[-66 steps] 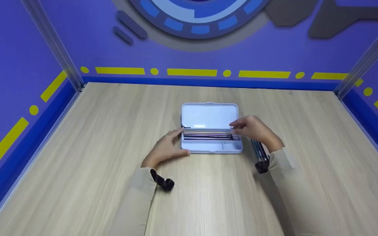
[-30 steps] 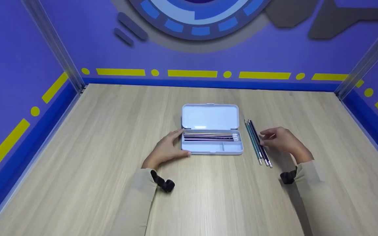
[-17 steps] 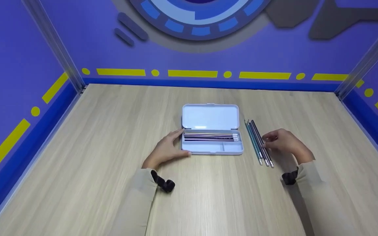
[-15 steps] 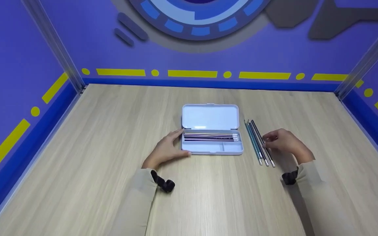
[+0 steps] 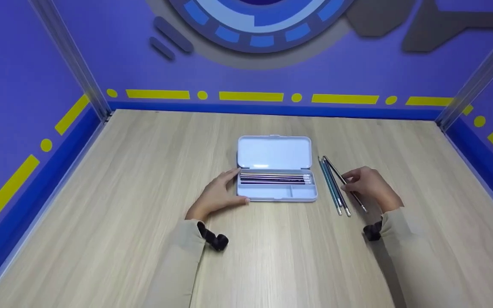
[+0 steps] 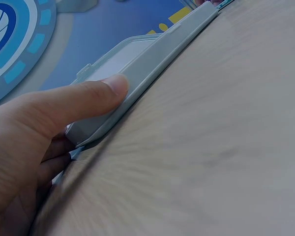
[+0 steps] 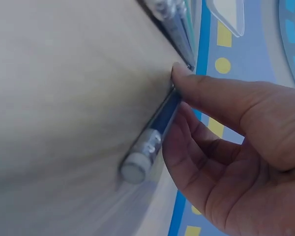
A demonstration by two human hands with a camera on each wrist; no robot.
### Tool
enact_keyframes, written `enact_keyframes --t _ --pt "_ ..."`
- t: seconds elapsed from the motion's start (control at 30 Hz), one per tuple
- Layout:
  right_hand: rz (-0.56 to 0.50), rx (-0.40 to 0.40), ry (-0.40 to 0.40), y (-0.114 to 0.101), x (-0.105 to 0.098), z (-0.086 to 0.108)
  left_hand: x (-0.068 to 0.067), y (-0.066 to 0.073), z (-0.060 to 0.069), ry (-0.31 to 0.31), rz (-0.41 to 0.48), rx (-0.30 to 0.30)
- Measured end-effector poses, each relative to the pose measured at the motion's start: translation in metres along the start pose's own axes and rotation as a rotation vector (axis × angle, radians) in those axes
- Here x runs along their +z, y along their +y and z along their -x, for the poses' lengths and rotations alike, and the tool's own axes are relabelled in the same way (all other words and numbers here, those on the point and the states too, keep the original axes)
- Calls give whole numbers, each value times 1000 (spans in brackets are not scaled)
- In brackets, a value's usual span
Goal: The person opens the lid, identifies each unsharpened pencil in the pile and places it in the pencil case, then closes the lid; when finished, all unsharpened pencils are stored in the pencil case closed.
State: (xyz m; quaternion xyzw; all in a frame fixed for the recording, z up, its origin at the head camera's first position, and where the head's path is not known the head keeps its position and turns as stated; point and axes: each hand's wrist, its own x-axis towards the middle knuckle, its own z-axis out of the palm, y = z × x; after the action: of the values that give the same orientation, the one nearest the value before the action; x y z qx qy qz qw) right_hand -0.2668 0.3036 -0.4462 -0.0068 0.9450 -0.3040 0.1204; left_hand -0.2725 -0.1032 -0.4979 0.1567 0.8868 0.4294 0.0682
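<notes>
A white pencil case (image 5: pixel 267 199) lies with its lid (image 5: pixel 274 152) raised and leaning back. Several dark striped pencils (image 5: pixel 272 179) with white erasers fill its rear compartment; the two front compartments hold nothing visible. My left hand (image 5: pixel 214 194) grips the case's left end, its thumb (image 6: pixel 103 93) on the front wall. Right of the case, my right hand (image 5: pixel 370 186) pinches a dark pencil (image 7: pixel 162 118) between thumb and fingers, its eraser end towards me. This pencil slants away from several other pencils (image 5: pixel 333 188), teal and dark, lying side by side on the table.
The wooden table (image 5: pixel 272 256) is bounded by blue panels (image 5: pixel 357 77) at the back and sides. Black wrist cameras on straps hang under both sleeves, the left camera (image 5: pixel 217 242) and right camera (image 5: pixel 372 232) close above the tabletop.
My right hand has gone from the case to the loose pencils and drawn one dark pencil off to the right, its eraser end swung outward. My left hand stays on the case.
</notes>
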Motion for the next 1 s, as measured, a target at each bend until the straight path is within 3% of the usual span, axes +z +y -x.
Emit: enact_keyframes --t 0.4,0.67,1.0 --pt "-40 -26 -44 2 -5 -7 -1 2 1 3 23 10" --pt "-31 -77 -11 -5 -10 -7 1 2 1 7 12 -19" --pt "-92 -84 16 -24 -15 -7 0 2 1 1 15 -12"
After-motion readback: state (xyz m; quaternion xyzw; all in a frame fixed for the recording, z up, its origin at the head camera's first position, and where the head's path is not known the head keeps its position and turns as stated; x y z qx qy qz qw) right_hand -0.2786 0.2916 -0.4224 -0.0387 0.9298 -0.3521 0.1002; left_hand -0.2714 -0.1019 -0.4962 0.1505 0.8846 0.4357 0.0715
